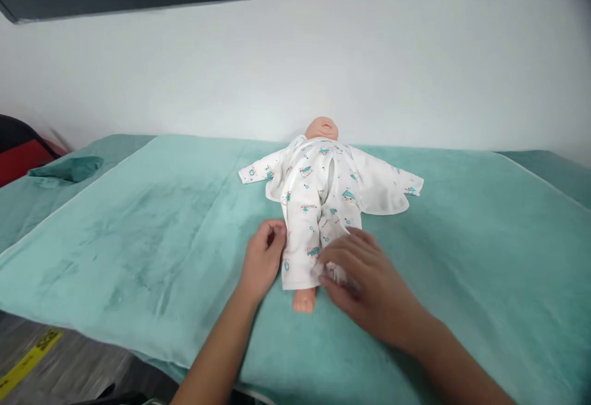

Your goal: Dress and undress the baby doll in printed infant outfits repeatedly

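A baby doll (322, 127) lies on its back, head by the wall. It wears a white printed shirt (383, 180), spread wide at both sides, and matching trousers (302, 208). One bare foot (304, 300) sticks out of the trouser leg on the left; the other foot is hidden. My left hand (265, 251) is closed beside that leg, its fingertips at the outer edge; whether cloth is pinched in them is hidden. Over the lower part of the other leg, my right hand (357, 276) grips the bunched trouser cloth, slightly blurred.
A teal padded cover (152, 226) spreads under the doll. Behind it rises a white wall (207, 72) with a dark panel along the top. A folded teal cloth (67, 169) and a red-and-black object (23, 152) are at the far left. Yellow tape (30, 359) marks the floor.
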Motion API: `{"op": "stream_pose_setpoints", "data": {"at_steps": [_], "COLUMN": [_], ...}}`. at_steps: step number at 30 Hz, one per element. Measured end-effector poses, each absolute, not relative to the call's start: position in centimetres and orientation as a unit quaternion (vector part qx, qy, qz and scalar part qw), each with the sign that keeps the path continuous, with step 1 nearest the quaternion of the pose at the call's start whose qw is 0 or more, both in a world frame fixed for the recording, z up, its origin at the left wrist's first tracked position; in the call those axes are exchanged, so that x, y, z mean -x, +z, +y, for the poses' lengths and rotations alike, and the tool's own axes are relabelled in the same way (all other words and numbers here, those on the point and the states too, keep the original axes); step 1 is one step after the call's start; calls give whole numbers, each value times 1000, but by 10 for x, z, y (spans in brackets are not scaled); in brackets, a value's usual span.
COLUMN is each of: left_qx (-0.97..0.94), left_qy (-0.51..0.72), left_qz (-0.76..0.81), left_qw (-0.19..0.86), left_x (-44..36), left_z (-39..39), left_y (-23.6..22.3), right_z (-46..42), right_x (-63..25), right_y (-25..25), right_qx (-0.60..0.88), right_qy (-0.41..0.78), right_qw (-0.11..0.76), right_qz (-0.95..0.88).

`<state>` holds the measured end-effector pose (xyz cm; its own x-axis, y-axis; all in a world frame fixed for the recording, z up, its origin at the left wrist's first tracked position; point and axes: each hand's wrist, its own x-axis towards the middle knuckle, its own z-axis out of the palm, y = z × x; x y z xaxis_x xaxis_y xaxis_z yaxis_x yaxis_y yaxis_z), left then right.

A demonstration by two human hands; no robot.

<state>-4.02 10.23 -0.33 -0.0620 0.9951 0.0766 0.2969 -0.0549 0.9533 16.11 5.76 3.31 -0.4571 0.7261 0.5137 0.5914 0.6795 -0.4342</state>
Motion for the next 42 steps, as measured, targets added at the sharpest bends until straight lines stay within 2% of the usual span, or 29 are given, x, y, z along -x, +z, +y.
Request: {"op": "stream_pose_setpoints", "data": {"at_steps": [2,7,16,20,25,28,34,38,42], "left_qx": [-575,-611,-557,-536,-516,-502,-493,-493,-498], "left_qy": [444,442,471,486,500,507,512,511,510], "left_qz": [563,507,519,529,531,546,562,567,570], "left_qw": [395,418,445,444,449,440,423,418,409], "left_x": [45,53,54,52,52,52,50,49,50], "left_z": [73,28,24,22,23,23,23,23,20], "left_y": [-10,-17,-13,-10,-11,-12,-7,-6,-9], "right_z": [38,26,-5,-14,-13,-11,-2,1,-18], "right_x": [-149,-125,-123,-135,-161,-172,-177,-176,-174], "right_y": [23,3,32,25,0,-13,-21,-14,3], "right_qx": [434,509,456,425,536,584,569,570,526], "right_qy": [50,-7,23,46,47,90,134,162,191], "right_qw": [312,330,376,393,457,443,393,405,462], "right_qz": [-843,-795,-806,-814,-709,-674,-710,-697,-688]}}
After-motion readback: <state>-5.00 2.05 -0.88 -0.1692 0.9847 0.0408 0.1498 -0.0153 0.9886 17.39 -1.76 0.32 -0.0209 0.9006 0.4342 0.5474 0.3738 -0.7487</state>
